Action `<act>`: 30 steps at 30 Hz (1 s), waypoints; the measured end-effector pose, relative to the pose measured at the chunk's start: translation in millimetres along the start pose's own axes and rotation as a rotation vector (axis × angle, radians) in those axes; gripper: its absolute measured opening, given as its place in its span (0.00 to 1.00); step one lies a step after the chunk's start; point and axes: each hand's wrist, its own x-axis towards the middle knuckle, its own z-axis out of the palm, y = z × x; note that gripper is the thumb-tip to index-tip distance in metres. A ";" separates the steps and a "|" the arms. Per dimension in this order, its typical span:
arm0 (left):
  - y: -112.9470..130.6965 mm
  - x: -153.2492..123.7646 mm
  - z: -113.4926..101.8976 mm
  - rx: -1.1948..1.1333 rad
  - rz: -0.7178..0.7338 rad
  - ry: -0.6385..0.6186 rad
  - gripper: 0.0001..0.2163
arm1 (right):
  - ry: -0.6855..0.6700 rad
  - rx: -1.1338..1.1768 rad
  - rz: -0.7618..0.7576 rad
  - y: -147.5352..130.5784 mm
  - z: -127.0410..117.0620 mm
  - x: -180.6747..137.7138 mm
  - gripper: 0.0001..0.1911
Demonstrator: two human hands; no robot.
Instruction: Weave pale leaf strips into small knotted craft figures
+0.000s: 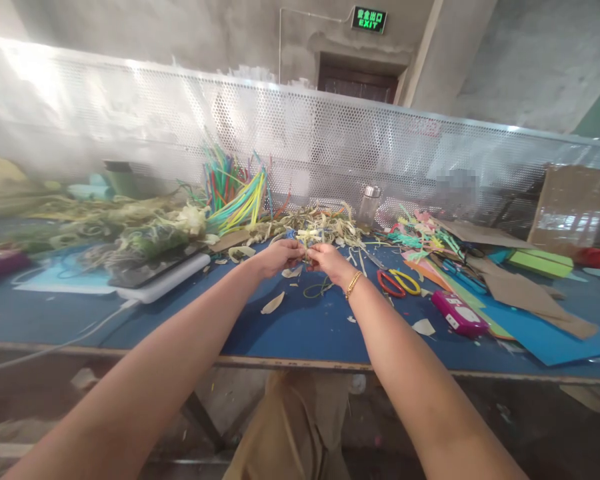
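My left hand (279, 258) and my right hand (331, 263) meet over the blue table, fingertips pinched together. Between them they grip a small bundle of pale yellow strips (309, 236), its lower part largely covered by my fingers. A thin green strand (319, 291) loops on the table just below the hands. Close by lie pale dry husk pieces, one of them a pointed husk (273, 303) nearer to me. Scissors with red and yellow handles (405, 283) rest to the right of my right wrist, which wears a gold bracelet.
Behind my hands is a heap of dry husk scraps (330, 223). Colourful pipe cleaners (237, 190) stand at the back left, near a white power strip (165, 279). A glass bottle (369, 205), a magenta box (459, 313) and coloured paper sheets (545, 327) are on the right.
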 end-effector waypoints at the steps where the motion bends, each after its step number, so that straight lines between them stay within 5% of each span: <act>1: 1.9 -1.2 -1.5 -0.026 -0.020 -0.030 0.11 | -0.032 0.034 0.018 -1.5 -0.6 -1.7 0.08; 10: 11.2 -5.8 -11.5 -0.188 -0.167 -0.173 0.11 | -0.202 0.215 0.036 -6.0 -5.6 -9.8 0.11; 20: 8.4 -2.0 -2.3 0.011 -0.070 -0.014 0.13 | -0.087 0.118 0.046 -3.8 -2.6 -6.7 0.06; 30: 3.6 1.1 -1.6 -0.039 -0.054 0.062 0.11 | 0.053 0.242 0.056 -8.4 4.9 -7.5 0.09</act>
